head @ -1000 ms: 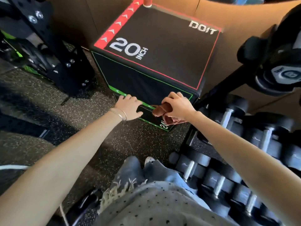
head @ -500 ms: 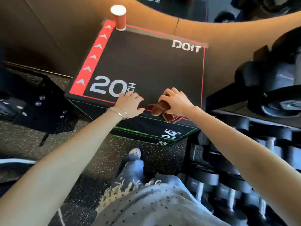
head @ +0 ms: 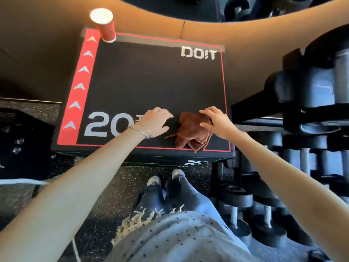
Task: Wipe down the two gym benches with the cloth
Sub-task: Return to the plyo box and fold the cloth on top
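The cloth (head: 192, 129) is rust-brown, the box (head: 151, 80) black with red border and white "20", the cup (head: 104, 25) red.

Gym, dumbbell rack (head: 294, 167), plyo box (head: 151, 82), speckled rubber floor (head: 105, 186)

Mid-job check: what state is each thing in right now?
plyo box, 20-inch face up.
cloth, crumpled, on the box near its front right corner.
right hand, resting on the cloth; grip unclear.
left hand, flat on the box, empty.
red cup, upright at the box's far left corner.
dumbbells, racked on the right.
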A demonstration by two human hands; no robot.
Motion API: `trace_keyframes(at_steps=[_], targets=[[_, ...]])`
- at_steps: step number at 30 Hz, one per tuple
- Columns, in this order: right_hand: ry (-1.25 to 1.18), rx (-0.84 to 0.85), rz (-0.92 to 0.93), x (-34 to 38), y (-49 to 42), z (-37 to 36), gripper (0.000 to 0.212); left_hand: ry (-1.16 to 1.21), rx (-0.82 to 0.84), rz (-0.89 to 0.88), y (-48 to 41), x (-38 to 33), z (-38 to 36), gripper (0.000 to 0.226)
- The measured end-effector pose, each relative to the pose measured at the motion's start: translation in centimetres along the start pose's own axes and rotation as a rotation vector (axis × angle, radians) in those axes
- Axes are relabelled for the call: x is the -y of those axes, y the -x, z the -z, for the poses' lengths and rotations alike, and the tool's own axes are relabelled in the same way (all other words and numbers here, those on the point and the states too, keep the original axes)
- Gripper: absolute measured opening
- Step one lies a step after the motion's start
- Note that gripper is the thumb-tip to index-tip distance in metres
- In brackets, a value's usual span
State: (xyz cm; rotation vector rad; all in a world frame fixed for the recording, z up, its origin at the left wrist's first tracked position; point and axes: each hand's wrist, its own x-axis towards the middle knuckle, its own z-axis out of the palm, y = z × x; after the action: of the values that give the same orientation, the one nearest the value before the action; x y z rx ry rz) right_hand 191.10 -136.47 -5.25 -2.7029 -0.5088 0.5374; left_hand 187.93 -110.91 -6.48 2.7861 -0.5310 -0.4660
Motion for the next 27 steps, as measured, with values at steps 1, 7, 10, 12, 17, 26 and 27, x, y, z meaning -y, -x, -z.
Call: trace_keyframes(at_steps=[1,7,10,12,17,26,27], targets=[[-0.033,0.016,-0.036,-0.4,-0.2,0.1,0.055,0.032,-0.002,-0.005,-0.7,-0.5,0.0,0.049],[-0.169,0.249,-0.075,-1.3,-1.6,0.9,0.063,0.085,0.163,-0.087,-4.8,-2.5,0.3,0.075],[-0.251,0.269,-0.090,-2.0,-2.1,1.2,0.064,0.084,0.260,-0.072,-6.4,-3.7,0.8,0.084],[-0.240,0.297,-0.080,-2.6,-1.9,1.2,0.060,0.057,0.283,-0.075,-7.0,-4.3,0.7,0.080],[-0.161,0.295,-0.022,-3.7,-1.5,1.5,0.048,0.247,0.317,-0.037,-7.4,-3.6,1.1,0.059],[-0.112,0.217,0.106,-2.4,-2.2,3.5,0.043,0.642,0.163,0.117,-6.7,-3.4,1.7,0.016],[-0.126,0.221,0.096,-2.4,-2.4,3.8,0.044,0.643,0.148,0.132,-6.6,-3.3,1.9,0.016]])
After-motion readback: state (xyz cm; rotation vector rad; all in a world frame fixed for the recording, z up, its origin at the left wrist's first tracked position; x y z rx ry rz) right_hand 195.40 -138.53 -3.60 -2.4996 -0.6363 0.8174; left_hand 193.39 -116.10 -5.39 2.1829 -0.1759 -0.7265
